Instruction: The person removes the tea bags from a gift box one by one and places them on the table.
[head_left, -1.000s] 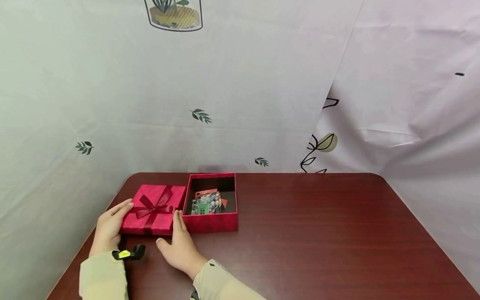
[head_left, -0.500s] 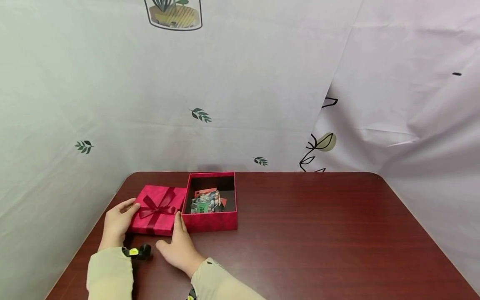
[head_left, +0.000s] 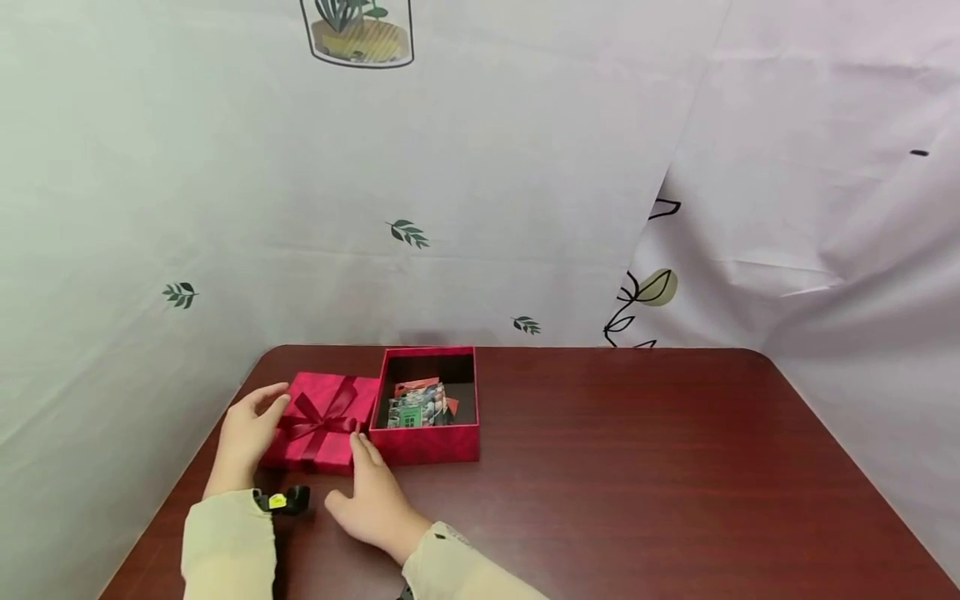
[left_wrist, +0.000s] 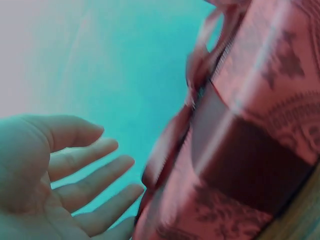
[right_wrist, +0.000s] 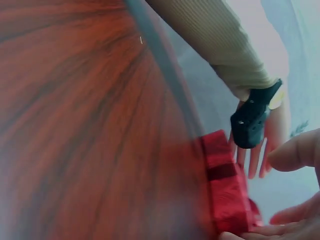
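Red gift box lid [head_left: 322,421] with a bow sits on the dark surface [head_left: 637,467], beside the open box [head_left: 427,408]. Only the head view shows the cards inside. Left hand [head_left: 251,433] and right hand [head_left: 375,500] touch the lid's two sides, fingers straight.

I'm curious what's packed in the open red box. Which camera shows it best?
The head view: the open box holds colourful cards. The left wrist view shows only the ribboned lid, blurred; the right wrist view shows just the lid's edge, not the box.

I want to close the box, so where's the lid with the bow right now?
In the head view, the lid lies left on the table, against the open box, between the left hand and right hand.
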